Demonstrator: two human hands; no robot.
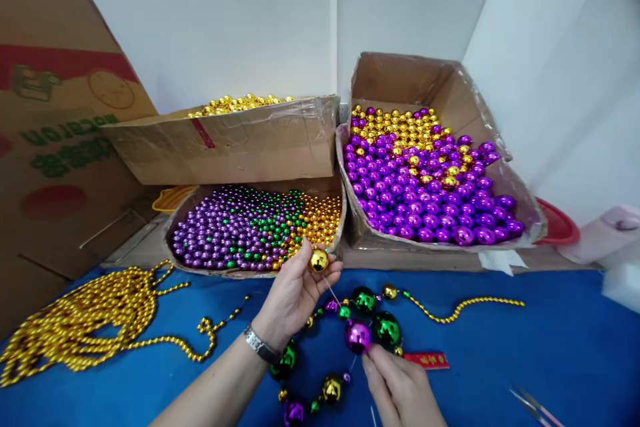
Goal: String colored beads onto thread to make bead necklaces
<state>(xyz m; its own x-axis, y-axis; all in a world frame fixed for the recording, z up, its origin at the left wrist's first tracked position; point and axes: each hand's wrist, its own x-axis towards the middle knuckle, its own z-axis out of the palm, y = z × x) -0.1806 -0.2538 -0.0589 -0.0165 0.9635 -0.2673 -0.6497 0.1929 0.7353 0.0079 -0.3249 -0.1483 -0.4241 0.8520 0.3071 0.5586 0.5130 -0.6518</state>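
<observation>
My left hand, with a watch on its wrist, is closed on a shiny gold bead between thumb and fingers. A thin string runs from that bead down toward a small green bead. Lower right, my right hand pinches a large purple bead. Around and below the hands, a beaded strand curves over the blue tabletop, carrying large green beads, a gold bead and smaller ones.
Behind are a box of small purple, green and gold beads, a cardboard box with gold beads and a box of larger purple beads. Gold bead strands lie left. A red strip and scissors lie right.
</observation>
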